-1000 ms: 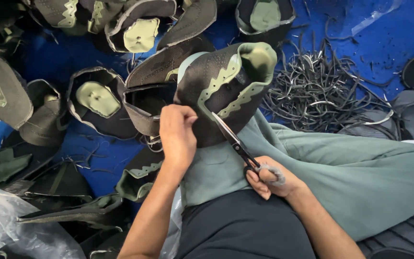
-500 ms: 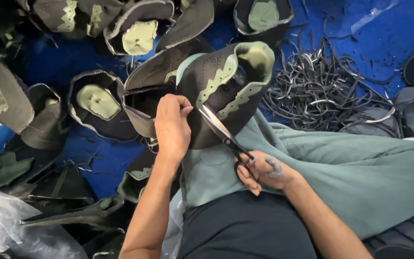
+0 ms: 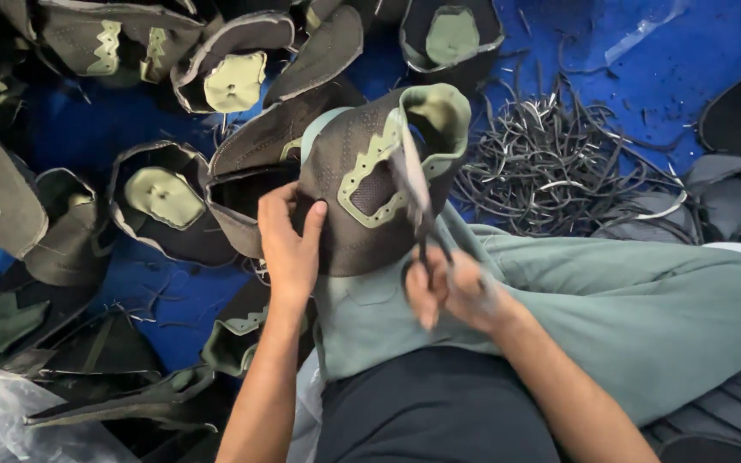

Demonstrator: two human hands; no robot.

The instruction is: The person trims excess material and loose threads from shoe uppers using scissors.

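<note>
Left hand [image 3: 289, 249] clamps brown-green shoe upper [image 3: 370, 184] on lap, centre | right hand [image 3: 448, 291] closed on scissors [image 3: 422, 231] (blurred), blades toward 12 o'clock | upper lies 11 o'clock of right hand.

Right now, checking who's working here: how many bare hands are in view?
2: left hand grips the dark brown shoe upper on the lap; right hand, blurred, holds scissors against it.
</note>
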